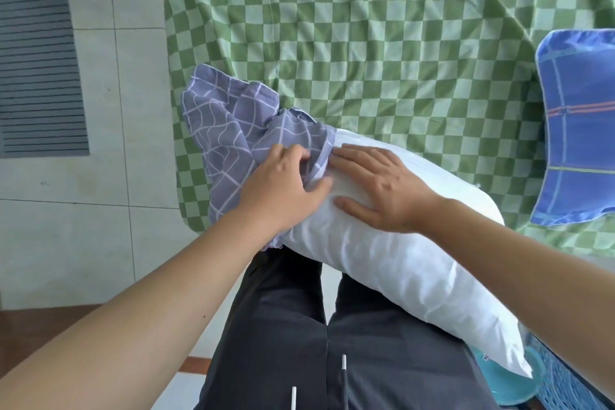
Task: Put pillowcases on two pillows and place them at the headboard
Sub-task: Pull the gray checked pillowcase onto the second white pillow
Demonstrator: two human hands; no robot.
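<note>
In the head view the white pillow lies slantwise over the bed's near edge, its far end in the purple pillowcase, whose hem the left hand pinches while the right hand presses flat, fingers spread, just behind it.

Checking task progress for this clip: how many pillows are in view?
2. A bare white pillow lies across the person's lap at the bed's edge, its end entering the purple pillowcase. A blue-cased pillow lies on the bed at the right edge, partly cropped.
</note>
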